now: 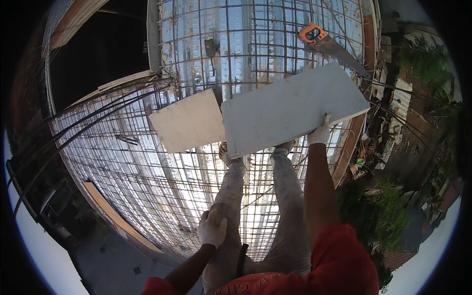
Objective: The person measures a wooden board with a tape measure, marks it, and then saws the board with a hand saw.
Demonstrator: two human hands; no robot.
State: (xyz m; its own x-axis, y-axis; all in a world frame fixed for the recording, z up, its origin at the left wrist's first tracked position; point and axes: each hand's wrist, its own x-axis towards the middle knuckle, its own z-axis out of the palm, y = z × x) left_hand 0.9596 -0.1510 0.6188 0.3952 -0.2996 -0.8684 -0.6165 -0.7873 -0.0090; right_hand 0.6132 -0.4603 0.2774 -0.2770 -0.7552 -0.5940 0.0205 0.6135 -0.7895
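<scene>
Now onto the long grey board (290, 110): rectangular, flat, lightly marked, pale along its near edge. Held just there by the gloved right fingers (326, 119)! Slanting forward to the right, stretching mostly left of those fingers, running only a shorter way past them rightward.

Clearances around the grey panel (295, 110)

Near side: both legs (229, 189) stand in the way, feet at the panel's edge; right hand (319, 132) and its forearm bar the near right. Left hand (212, 228), at the left leg, has a free path over the steel mesh (162, 187) to the beige board (189, 121). Board–panel junction: closed off; touching or overlapping, cannot tell which. Far right: saw (337, 48) obstructs just beyond the panel's corner.
</scene>
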